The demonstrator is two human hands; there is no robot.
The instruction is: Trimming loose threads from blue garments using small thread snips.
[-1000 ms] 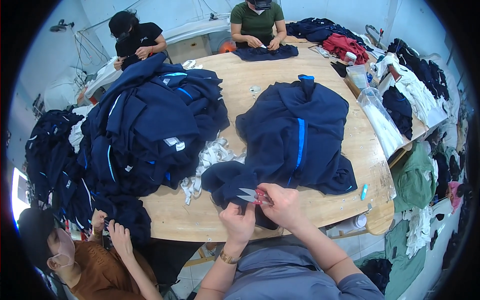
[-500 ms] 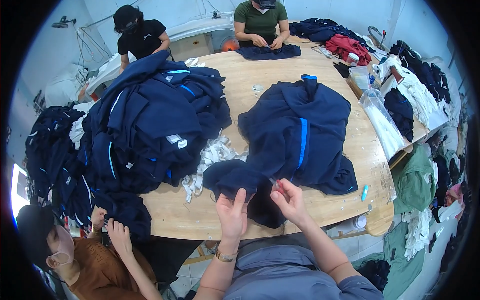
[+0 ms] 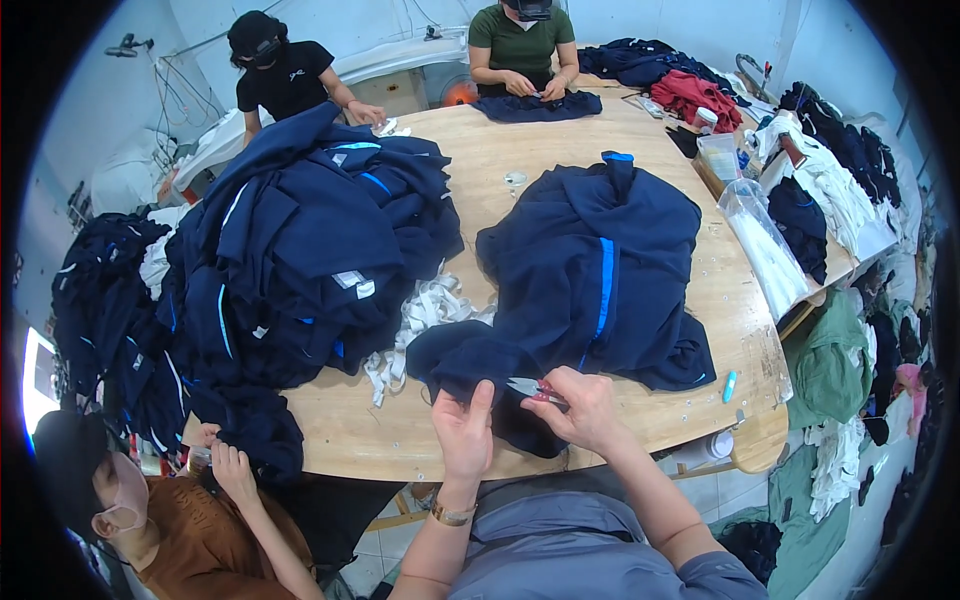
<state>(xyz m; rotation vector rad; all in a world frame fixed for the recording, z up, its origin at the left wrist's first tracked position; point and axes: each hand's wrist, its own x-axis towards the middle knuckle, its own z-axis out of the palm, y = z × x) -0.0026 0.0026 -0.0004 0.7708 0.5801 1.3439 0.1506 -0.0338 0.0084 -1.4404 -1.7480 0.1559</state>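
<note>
My left hand (image 3: 465,432) pinches the edge of a navy garment (image 3: 605,230), thumb on top of the fabric. Most of this garment, with a bright blue stripe, spreads over the table beyond my hands; a bunched part of it lies between them. In my right hand (image 3: 585,405) is a pair of thread snips (image 3: 540,391) with red handles. Their pale blades point left, close to the fabric by my left thumb. Whether the tips touch the cloth I cannot tell.
A tall heap of navy garments (image 3: 300,230) fills the table's left side, with white strips (image 3: 430,310) beside it. A cyan marker (image 3: 730,386) lies at right. Three co-workers sit or stand around: one near left (image 3: 200,520), two across the wooden table (image 3: 380,445).
My right hand has turned, bringing the snips' blades leftward toward the cloth at my left thumb. Across the table, the co-worker in black has reached a hand onto the tabletop.
</note>
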